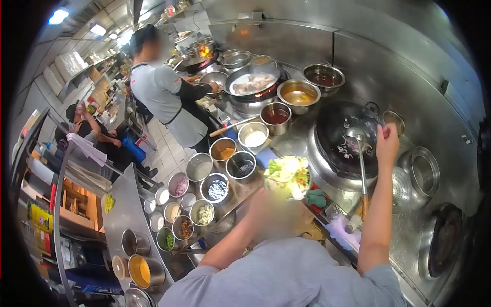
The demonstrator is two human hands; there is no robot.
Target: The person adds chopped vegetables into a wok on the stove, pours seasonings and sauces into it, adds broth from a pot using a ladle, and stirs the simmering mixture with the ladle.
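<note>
Nearby, shiny steel counter (404, 230), tiled floor (162, 137); right fingers (387, 132) curled closed near wok (335, 120); left hand (276, 200) blurred, can't tell grip.

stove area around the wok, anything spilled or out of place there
Possibly one thing: a few small pale bits sit loose on the steel surface right of the wok in the picture, outside any container. They could be spilled food, but are too small to identify.

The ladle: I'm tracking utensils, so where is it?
Right of centre in the head view, the ladle lies partly in the black wok, its handle crossing the near rim, left of the right hand.
</note>
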